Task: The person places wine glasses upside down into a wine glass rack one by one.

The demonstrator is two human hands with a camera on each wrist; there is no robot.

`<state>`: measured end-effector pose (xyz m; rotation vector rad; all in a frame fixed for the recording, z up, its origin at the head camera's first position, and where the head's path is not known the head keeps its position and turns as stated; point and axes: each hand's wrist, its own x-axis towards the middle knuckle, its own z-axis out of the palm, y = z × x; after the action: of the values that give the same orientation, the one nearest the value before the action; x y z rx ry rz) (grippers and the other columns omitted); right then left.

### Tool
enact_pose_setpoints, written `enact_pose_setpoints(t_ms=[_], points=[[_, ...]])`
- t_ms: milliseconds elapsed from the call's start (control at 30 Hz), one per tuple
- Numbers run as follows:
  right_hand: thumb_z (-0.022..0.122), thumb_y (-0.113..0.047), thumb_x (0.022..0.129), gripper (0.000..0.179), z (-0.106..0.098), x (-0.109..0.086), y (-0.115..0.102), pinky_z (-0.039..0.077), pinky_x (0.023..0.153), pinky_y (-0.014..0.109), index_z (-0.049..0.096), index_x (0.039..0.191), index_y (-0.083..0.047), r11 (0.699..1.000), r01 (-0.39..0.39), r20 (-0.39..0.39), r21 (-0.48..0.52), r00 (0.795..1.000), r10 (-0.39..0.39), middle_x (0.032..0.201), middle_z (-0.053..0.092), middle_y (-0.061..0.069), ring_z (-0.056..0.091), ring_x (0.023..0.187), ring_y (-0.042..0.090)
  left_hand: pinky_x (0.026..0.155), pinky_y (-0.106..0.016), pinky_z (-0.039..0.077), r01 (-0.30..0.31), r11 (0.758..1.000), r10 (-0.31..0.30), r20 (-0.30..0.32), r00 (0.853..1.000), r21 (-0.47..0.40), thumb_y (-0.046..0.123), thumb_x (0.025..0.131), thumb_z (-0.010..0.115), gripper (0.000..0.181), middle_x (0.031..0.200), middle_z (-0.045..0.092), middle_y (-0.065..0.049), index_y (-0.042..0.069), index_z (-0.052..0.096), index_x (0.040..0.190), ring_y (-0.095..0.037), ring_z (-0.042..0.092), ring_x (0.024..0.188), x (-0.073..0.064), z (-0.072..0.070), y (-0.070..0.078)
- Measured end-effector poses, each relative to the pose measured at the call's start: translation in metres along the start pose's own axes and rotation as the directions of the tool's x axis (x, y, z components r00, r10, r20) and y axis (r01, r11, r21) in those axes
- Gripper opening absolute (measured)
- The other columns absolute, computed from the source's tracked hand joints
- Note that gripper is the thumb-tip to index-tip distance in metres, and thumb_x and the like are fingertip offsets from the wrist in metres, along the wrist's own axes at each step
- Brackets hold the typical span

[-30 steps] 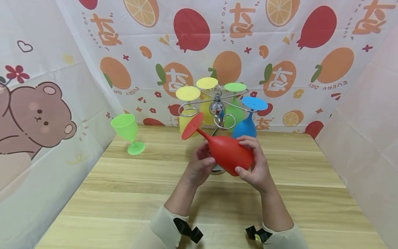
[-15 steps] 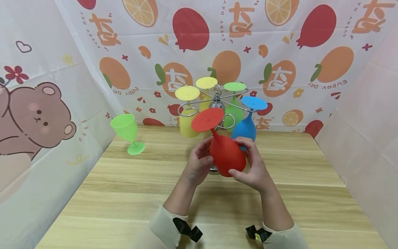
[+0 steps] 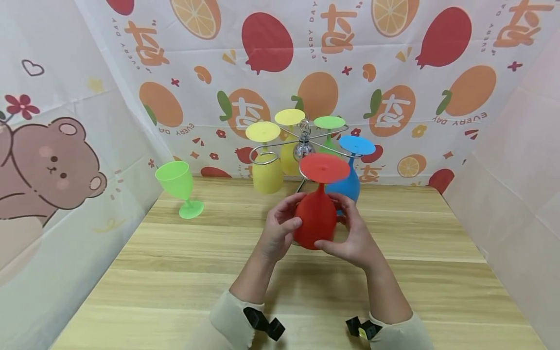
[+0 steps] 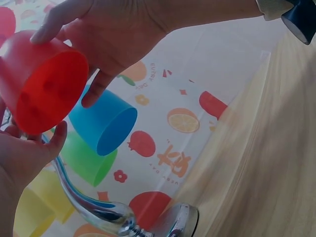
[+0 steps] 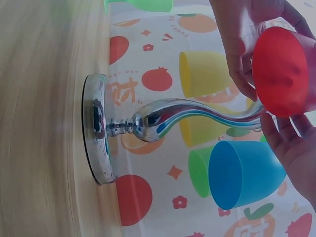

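A red plastic goblet [image 3: 316, 218] is held upside down between both hands in front of the metal glass rack [image 3: 302, 151], its round foot uppermost. My left hand [image 3: 280, 226] grips the bowl from the left, thumb on the near side. From the right, my right hand [image 3: 350, 238] holds the same bowl, thumb low near the rim. The goblet's foot overlaps the rack's front loop in the head view. In the left wrist view, the open mouth of the red goblet [image 4: 52, 94] faces the table side, and the right wrist view shows the hands on either side of it.
Upside down on the rack hang two yellow goblets [image 3: 268, 175], a green goblet [image 3: 330, 122] and a blue goblet [image 3: 345, 187]. Another green goblet [image 3: 177, 182] stands upright at the table's back left. The rack's round base [image 5: 96, 128] rests on the wooden table [image 3: 175, 291].
The red goblet has turned from lying tilted, foot to the left, to nearly vertical with its foot up. Its foot has moved right, over the rack's front loop. Both hands keep hold.
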<state>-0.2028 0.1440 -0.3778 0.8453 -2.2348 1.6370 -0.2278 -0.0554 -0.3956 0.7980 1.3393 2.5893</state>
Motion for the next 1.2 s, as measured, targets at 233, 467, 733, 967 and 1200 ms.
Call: enact_pose_setpoints(t_ms=[233, 467, 733, 967, 1200], points=[[0.087, -0.011, 0.07, 0.095, 0.0005, 0.0017, 0.0019, 0.054, 0.091, 0.03, 0.032, 0.147, -0.021, 0.999, -0.044, -0.008, 0.012, 0.999, 0.044, 0.14, 0.048, 0.003, 0.046, 0.128, 0.024, 0.091, -0.032, 0.055, 0.032, 0.998, -0.03, -0.026, 0.999, 0.06, 0.022, 0.083, 0.073, 0.057, 0.126, 0.058, 0.0, 0.013, 0.054, 0.136, -0.018, 0.053, 0.116, -0.0005, 0.0008, 0.0014], [0.086, -0.014, 0.073, 0.093, 0.0001, 0.0032, 0.0023, 0.054, 0.091, 0.03, 0.032, 0.148, -0.024, 0.997, -0.073, -0.017, 0.023, 0.997, 0.073, 0.142, 0.048, 0.001, 0.046, 0.129, 0.024, 0.093, -0.034, 0.054, 0.043, 0.995, -0.038, -0.056, 0.998, 0.09, 0.017, 0.081, 0.07, 0.059, 0.13, 0.054, -0.003, 0.013, 0.053, 0.137, -0.022, 0.049, 0.12, 0.0001, 0.0011, 0.0011], [0.085, -0.016, 0.075, 0.093, -0.0009, 0.0037, 0.0045, 0.053, 0.093, 0.03, 0.031, 0.15, -0.026, 0.996, -0.085, -0.013, 0.022, 0.996, 0.086, 0.144, 0.046, 0.0, 0.044, 0.132, 0.023, 0.093, -0.035, 0.054, 0.049, 0.995, -0.044, -0.057, 0.997, 0.086, 0.015, 0.08, 0.071, 0.062, 0.132, 0.052, -0.005, 0.013, 0.05, 0.139, -0.024, 0.048, 0.123, 0.0014, 0.0008, 0.0], [0.084, -0.014, 0.076, 0.092, -0.0013, 0.0042, 0.0053, 0.052, 0.096, 0.035, 0.03, 0.15, -0.025, 0.992, -0.106, -0.023, 0.061, 0.994, 0.108, 0.145, 0.046, 0.0, 0.045, 0.133, 0.025, 0.094, -0.036, 0.054, 0.055, 0.996, -0.053, -0.035, 0.998, 0.069, 0.015, 0.081, 0.072, 0.067, 0.135, 0.05, -0.005, 0.012, 0.046, 0.143, -0.025, 0.047, 0.125, 0.0018, 0.0003, -0.0015], [0.081, -0.011, 0.077, 0.091, -0.0018, 0.0064, 0.0062, 0.056, 0.091, 0.036, 0.03, 0.151, -0.026, 0.986, -0.119, -0.037, 0.12, 0.992, 0.124, 0.144, 0.047, 0.001, 0.05, 0.129, 0.027, 0.095, -0.036, 0.053, 0.06, 0.996, -0.059, -0.026, 0.998, 0.067, 0.013, 0.081, 0.073, 0.075, 0.139, 0.048, -0.008, 0.004, 0.038, 0.147, -0.027, 0.046, 0.128, 0.0026, -0.0007, -0.0023]])
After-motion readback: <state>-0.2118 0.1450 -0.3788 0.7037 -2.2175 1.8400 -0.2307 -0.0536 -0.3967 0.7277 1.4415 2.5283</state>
